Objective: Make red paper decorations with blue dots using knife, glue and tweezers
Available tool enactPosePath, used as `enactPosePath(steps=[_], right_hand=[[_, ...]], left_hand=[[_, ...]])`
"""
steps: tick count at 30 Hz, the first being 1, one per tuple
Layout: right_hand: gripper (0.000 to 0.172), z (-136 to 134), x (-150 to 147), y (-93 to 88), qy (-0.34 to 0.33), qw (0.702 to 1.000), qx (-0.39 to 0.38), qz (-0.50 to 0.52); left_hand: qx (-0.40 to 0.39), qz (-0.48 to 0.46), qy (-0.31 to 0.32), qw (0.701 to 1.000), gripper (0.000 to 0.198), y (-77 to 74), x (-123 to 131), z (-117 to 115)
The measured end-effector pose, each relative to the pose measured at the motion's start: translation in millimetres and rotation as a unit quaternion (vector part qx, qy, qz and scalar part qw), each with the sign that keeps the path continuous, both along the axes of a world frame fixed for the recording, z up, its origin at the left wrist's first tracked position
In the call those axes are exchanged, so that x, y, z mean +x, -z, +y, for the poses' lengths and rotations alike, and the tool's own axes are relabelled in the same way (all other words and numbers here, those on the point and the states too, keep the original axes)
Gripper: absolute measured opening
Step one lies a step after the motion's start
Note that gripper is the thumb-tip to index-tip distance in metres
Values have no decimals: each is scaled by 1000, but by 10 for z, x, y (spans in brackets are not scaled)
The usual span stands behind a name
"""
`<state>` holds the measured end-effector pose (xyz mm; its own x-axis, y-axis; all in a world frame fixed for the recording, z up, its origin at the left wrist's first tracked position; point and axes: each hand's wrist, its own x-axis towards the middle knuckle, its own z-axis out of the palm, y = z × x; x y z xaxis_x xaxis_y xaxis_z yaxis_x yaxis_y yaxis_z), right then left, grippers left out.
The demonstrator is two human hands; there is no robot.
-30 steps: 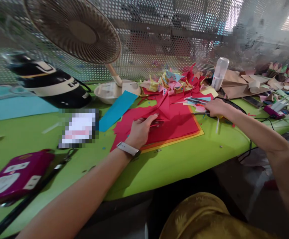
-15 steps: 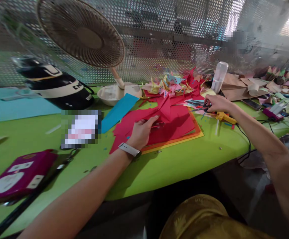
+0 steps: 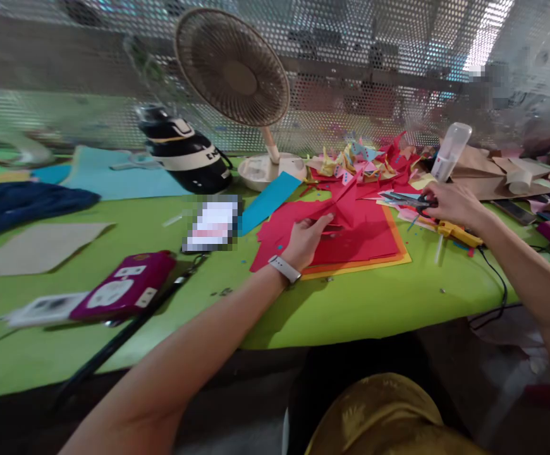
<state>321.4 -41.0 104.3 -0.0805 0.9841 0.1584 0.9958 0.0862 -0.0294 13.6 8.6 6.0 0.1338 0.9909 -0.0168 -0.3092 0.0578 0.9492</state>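
Note:
My left hand point(image 3: 306, 240), with a watch on its wrist, is closed on a folded red paper piece point(image 3: 346, 201) with a pointed upright flap. It is just over a stack of red paper sheets point(image 3: 370, 243), with orange and yellow sheets point(image 3: 404, 254) showing beneath. My right hand point(image 3: 455, 203) has its fingers around the handles of a pair of scissors point(image 3: 405, 200). The blades point left, over small paper pieces beside the stack. A yellow glue gun point(image 3: 459, 234) lies below my right hand.
Folded colourful paper shapes point(image 3: 358, 161) are heaped behind the stack. A blue paper strip point(image 3: 270, 201), a phone point(image 3: 213, 222), a black bottle point(image 3: 192, 158) and a fan point(image 3: 237, 76) stand or lie to the left. A purple power strip point(image 3: 123, 285) is nearer. A clear bottle point(image 3: 452, 150) stands behind my right hand.
The view has swung left, so everything appears further right, and more of the table's left side shows. Both hands keep hold of the red paper and the scissors.

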Motion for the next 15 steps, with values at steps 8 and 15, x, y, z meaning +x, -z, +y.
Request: enactPosePath(steps=[8,15], right_hand=[[35,-26,-708,324,-60,787,-128,600],[20,-46,-1127,538,61,661,-250,704]], left_hand=[[37,-33,-21,999,36,32,6,34],[-3,-105,-34,994,28,18,10,7]])
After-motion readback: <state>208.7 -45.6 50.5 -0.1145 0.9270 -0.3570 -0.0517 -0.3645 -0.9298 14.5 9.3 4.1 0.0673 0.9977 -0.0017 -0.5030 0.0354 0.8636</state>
